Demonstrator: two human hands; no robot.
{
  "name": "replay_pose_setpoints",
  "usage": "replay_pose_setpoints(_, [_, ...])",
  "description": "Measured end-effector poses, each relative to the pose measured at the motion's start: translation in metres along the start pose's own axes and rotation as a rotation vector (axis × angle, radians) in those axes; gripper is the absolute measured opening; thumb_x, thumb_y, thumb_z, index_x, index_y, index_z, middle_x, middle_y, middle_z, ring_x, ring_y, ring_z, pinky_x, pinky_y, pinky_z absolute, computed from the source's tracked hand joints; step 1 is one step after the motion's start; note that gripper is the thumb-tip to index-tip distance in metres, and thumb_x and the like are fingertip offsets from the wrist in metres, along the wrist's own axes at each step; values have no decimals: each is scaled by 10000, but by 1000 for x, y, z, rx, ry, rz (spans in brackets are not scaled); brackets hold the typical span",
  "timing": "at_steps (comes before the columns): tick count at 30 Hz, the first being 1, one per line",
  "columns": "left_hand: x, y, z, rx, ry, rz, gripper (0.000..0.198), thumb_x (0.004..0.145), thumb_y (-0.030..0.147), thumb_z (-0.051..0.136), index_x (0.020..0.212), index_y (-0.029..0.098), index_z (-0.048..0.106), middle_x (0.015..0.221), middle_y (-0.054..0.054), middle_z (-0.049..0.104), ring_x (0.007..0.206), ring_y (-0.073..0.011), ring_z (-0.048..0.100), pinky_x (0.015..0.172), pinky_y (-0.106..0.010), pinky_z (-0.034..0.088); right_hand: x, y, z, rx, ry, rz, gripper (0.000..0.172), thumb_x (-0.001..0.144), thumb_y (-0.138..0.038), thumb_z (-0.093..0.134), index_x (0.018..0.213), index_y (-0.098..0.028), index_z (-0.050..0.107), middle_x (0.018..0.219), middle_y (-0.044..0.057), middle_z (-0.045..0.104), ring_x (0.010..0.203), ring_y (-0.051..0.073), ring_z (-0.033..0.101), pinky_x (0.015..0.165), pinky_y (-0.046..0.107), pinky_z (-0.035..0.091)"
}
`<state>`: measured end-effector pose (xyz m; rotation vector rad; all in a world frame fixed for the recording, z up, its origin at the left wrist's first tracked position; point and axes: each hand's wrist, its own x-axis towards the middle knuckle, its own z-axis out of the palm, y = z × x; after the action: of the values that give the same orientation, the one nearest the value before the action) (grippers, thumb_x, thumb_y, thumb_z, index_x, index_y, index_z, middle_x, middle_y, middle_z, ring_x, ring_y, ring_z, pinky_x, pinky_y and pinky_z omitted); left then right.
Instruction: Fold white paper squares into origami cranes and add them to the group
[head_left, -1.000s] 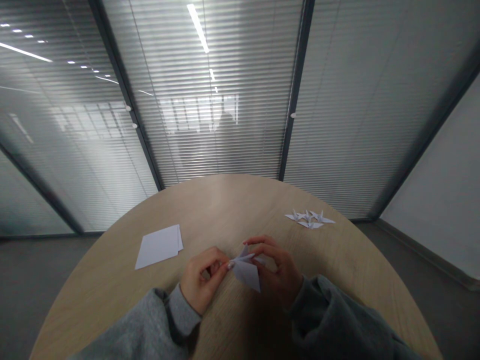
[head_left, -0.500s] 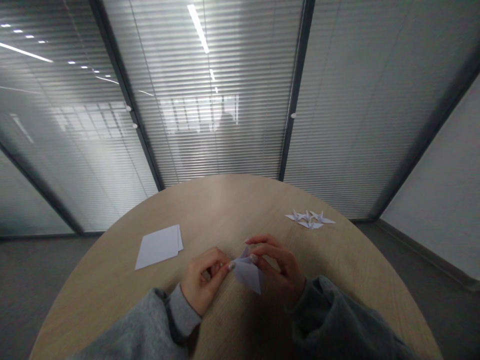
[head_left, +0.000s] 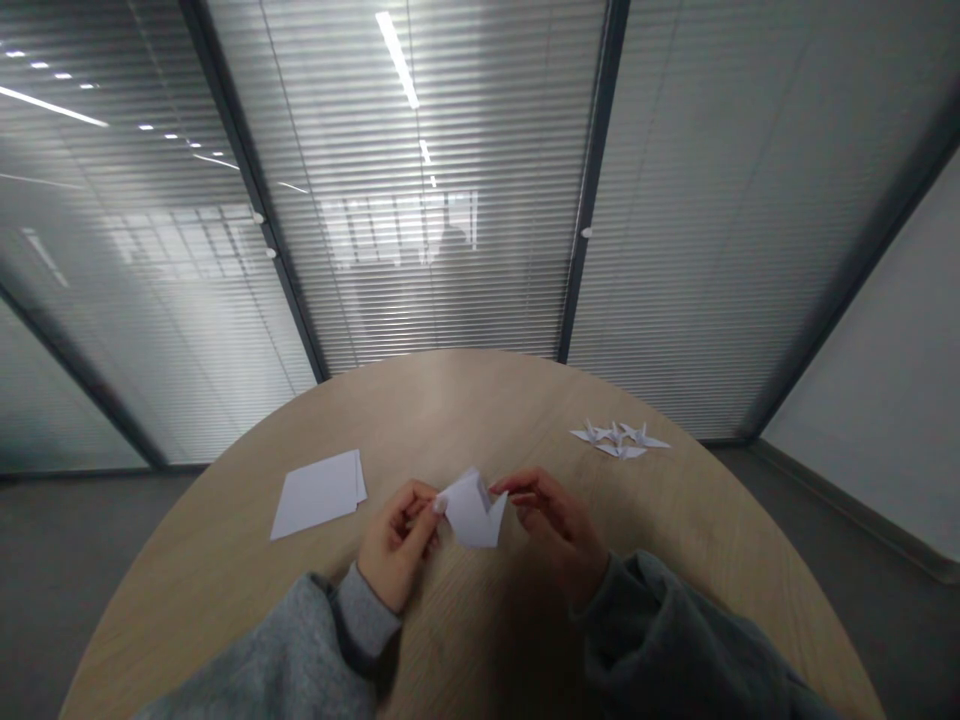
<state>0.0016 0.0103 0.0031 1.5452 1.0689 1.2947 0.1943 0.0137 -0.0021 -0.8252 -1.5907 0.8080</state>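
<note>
A folded sheet of white paper (head_left: 471, 512) hangs just above the wooden table (head_left: 450, 400), between my hands. My left hand (head_left: 396, 530) pinches its left corner between thumb and fingers. My right hand (head_left: 556, 530) reaches in from the other side, with its fingertips at the paper's upper right edge. A stack of white paper squares (head_left: 317, 494) lies left of my left hand. Several small white origami cranes (head_left: 619, 438) sit together beyond my right hand.
The round table's far edge (head_left: 442, 352) meets a glass partition with slatted blinds (head_left: 442, 250). A dim figure of a person (head_left: 452, 245) shows behind the blinds. Grey floor (head_left: 90, 570) lies beyond the table on both sides.
The folded paper has opened wider and shifted up and left. My right hand has drawn back to its upper right edge, and my left hand has moved slightly left.
</note>
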Motion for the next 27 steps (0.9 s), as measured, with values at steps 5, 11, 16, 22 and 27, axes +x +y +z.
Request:
replay_pose_setpoints(5, [0, 1, 3, -47, -65, -43, 440, 750, 593, 568, 689, 160, 516, 474, 64, 458, 402, -67, 391, 392, -171, 312, 1, 5, 3, 37, -30, 52, 228, 809, -409, 578, 874, -191, 597, 837, 59, 647, 766, 182, 619, 690, 316, 498])
replay_pose_setpoints(11, [-2, 0, 4, -73, -133, -89, 492, 718, 641, 574, 687, 155, 509, 420, 70, 459, 360, -58, 384, 378, -167, 311, -1, 7, 5, 150, -42, 125, 329, 749, -500, 640, 820, -188, 560, 687, 4, 581, 620, 137, 578, 587, 261, 470])
replay_pose_setpoints(16, [-2, -2, 5, -126, -170, -123, 484, 709, 638, 588, 723, 162, 501, 391, 73, 473, 332, -53, 374, 357, -157, 303, 0, 2, 7, 202, -51, 120, 363, 739, -519, 644, 858, -196, 531, 615, -34, 517, 538, 112, 514, 522, 239, 437])
replay_pose_setpoints(22, [-2, -3, 6, -186, -246, -187, 463, 640, 555, 706, 792, 170, 499, 512, 52, 559, 360, -46, 402, 339, -142, 321, 1, 0, 6, 200, 38, 100, 374, 730, -518, 653, 875, -208, 503, 612, -48, 478, 524, 105, 484, 499, 226, 424])
replay_pose_setpoints(27, [-2, -1, 5, -114, -321, -232, 414, 652, 516, 704, 743, 132, 578, 617, -46, 666, 386, -46, 400, 371, -162, 315, 1, -1, 6, 224, 56, 99, 386, 731, -515, 653, 893, -217, 470, 596, -59, 481, 513, 106, 495, 497, 224, 442])
